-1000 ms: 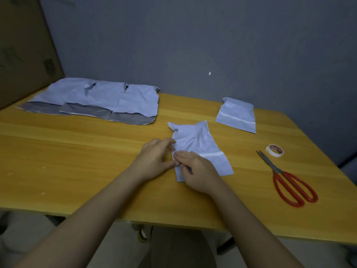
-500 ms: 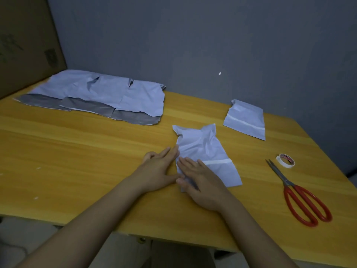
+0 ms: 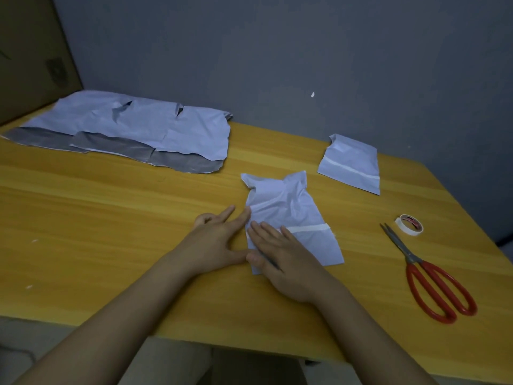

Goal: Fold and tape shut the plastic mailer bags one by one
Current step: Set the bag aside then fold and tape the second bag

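While both hands lie flat on the counter (image 3: 111, 218), the step in hand looks like pressing down the fold on the mailer (image 3: 288, 215) at centre. The right hand (image 3: 283, 262) rests on the bag's near left corner, fingers (image 3: 263, 232) straight and slightly spread, palm down on the plastic. The left hand (image 3: 219, 243) sits just beside it, two fingers straight with their tips touching the bag's left edge, the others tucked under; it grips nothing. A white strip already runs across the bag's lower part, so this one seems close to sealed, though its far end is puckered and crumpled. One finished bag (image 3: 351, 162) lies apart at the back right. The stack (image 3: 133, 129) of unfolded mailers waits at the back left. Tape (image 3: 409, 224) and scissors (image 3: 427, 273) lie to the right, untouched. Next move, I'd judge: smooth the crease, then either reach right for tape or set this bag aside and pull a fresh one from the stack.
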The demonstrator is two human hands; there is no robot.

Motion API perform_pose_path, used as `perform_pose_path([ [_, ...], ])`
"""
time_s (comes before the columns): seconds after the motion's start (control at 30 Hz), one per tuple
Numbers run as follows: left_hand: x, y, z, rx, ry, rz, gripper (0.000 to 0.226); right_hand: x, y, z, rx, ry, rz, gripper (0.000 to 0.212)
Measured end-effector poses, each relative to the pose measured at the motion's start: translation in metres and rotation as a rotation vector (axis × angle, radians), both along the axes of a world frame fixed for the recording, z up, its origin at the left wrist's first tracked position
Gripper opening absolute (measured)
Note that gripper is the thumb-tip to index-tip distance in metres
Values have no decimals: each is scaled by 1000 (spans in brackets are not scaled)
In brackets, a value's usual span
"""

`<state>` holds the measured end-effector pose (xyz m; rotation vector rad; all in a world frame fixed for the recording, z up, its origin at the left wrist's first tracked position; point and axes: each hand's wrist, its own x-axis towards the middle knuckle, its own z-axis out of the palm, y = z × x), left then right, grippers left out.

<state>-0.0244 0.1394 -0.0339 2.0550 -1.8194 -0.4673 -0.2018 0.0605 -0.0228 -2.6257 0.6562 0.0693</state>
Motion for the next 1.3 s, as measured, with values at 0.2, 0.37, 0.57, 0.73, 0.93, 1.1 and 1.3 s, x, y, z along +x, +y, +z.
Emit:
perform_pose_path([
  [0.2, -4, 4, 8, -7, 9, -19, 91, -3, 3, 1, -44, 22, -7, 83],
  [0.37, -4, 3, 5, 9, 2, -17, 104, -8, 1, 0, -59, 27, -34, 85],
  [0.57, -2, -3, 13, 62, -86, -60, 99, -6, -1, 4, -2, 34, -46, 86],
  [0.73, -11, -3, 16, 79, -144, -35, 95, -9, -7, 7, 230, -98, -142, 52],
  [0.93, -11, -2, 20, 133, -126, -33, 57, -12, -8, -4, -28, -36, -81, 56],
  [1.1, -22, -8, 19, 86, -276, 19, 66, -12, -10, -4, 12, -50, -85, 57],
  [1.3, -23, -4, 17, 136, -271, 7, 71, -14, -9, -3, -63, -40, -107, 57],
])
